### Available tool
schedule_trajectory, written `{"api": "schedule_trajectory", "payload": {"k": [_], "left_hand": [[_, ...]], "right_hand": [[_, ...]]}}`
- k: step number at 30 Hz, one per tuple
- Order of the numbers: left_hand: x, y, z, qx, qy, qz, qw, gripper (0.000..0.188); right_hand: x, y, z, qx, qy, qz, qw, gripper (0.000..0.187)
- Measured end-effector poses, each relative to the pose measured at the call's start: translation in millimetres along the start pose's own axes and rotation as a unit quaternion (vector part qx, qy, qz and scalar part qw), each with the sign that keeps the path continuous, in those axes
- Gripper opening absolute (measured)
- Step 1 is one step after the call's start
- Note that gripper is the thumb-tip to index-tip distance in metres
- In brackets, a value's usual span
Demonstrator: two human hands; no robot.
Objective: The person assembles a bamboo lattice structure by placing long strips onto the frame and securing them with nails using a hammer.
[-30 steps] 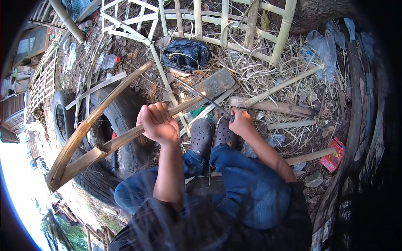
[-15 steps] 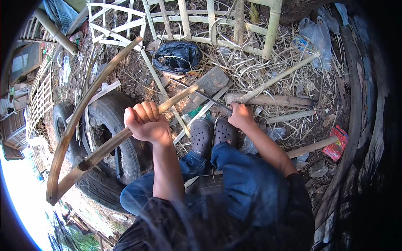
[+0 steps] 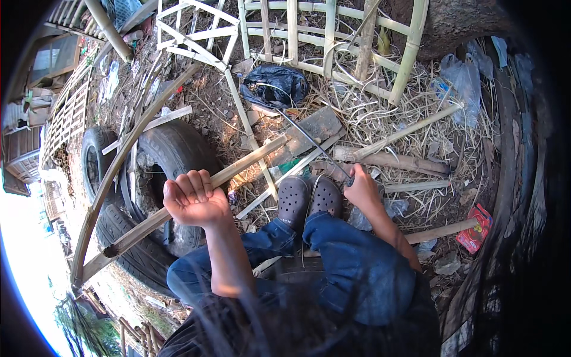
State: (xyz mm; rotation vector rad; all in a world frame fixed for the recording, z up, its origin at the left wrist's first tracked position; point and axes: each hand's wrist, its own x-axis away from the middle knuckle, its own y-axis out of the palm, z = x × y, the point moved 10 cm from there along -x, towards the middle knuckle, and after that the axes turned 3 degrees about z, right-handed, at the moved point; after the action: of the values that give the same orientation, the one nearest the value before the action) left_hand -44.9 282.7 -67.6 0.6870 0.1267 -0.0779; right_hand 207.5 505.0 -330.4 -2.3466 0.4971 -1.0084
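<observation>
Head view shows the left hand (image 3: 193, 199) closed in a fist around a long split bamboo strip (image 3: 238, 168) that slants from near left, over a black rubber tyre (image 3: 172, 149), to a flat grey board (image 3: 318, 124) farther right. Right hand (image 3: 361, 189), just right of the grey clogs (image 3: 309, 199), is closed on the handle of a thin dark blade (image 3: 309, 140) whose tip reaches the strip's far end.

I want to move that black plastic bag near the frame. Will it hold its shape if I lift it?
Probably not. The bag lies crumpled and creased, so it looks floppy and should sag. It seems light, thin film. What is inside cannot be seen, so its weight stays uncertain.
</observation>
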Motion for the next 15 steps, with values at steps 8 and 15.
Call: {"api": "schedule_trajectory", "payload": {"k": [8,15], "left_hand": [[-0.1,-16.1,-5.9,0.004,-0.018,0.007,1.000,0.042],[18.7,-25.5,-67.7,-0.071,-0.033,0.005,0.997,0.041]], "right_hand": [[21.7,-24.0,9.7,-0.076,-0.030,0.122,0.989,0.038],[13.7,-16.4,-51.5,-0.078,-0.159,0.109,0.978,0.044]]}}
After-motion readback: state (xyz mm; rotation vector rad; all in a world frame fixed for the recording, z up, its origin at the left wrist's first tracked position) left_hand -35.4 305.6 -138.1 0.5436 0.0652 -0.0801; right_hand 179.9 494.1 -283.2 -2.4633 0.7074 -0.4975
